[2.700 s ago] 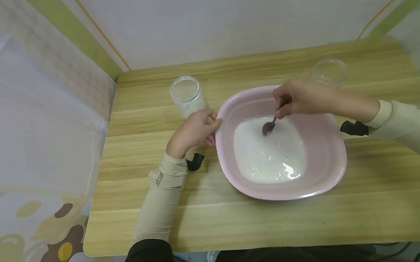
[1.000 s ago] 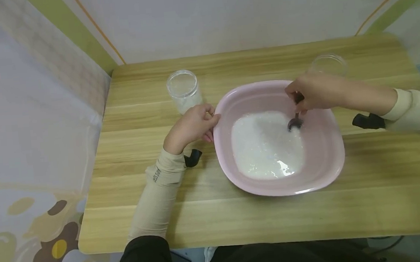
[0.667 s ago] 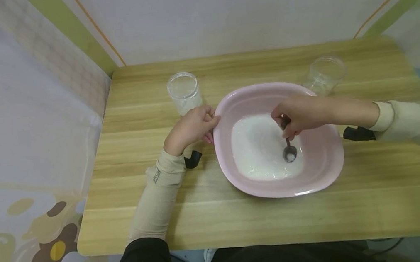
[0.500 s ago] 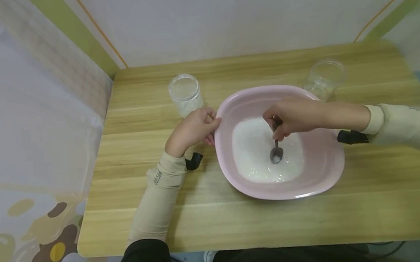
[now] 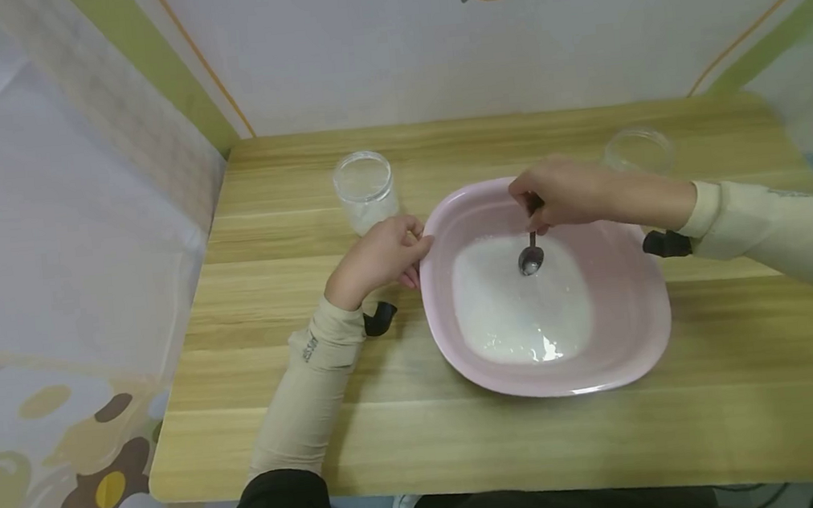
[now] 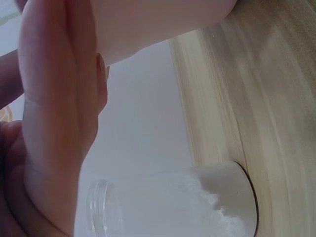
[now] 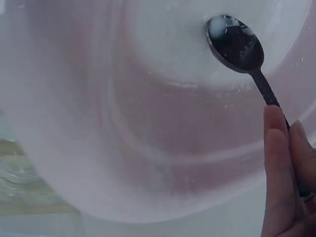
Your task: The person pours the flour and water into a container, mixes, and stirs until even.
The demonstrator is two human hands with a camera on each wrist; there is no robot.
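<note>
A pink basin [image 5: 632, 347] holding milky white liquid [image 5: 520, 308] sits on the wooden table [image 5: 393, 433]. My left hand [image 5: 381, 256] grips the basin's left rim; in the left wrist view the fingers [image 6: 59, 98] lie against the pink basin [image 6: 158, 24]. My right hand [image 5: 561, 192] pinches the handle of a dark metal spoon [image 5: 531, 257], whose bowl hangs over the liquid near the basin's far side. The right wrist view shows the spoon [image 7: 236, 45] above the liquid with my fingers [image 7: 279, 168] on its handle.
A clear jar with white powder [image 5: 365, 189] stands behind my left hand, also seen as the jar [image 6: 197, 202] in the left wrist view. An empty clear jar [image 5: 639, 151] stands at the back right. Patterned screens wall the table's left, back and right sides.
My right hand has swept the spoon round the basin: from the right side to the near middle, and now back toward the far side. The left hand kept its hold on the rim.
</note>
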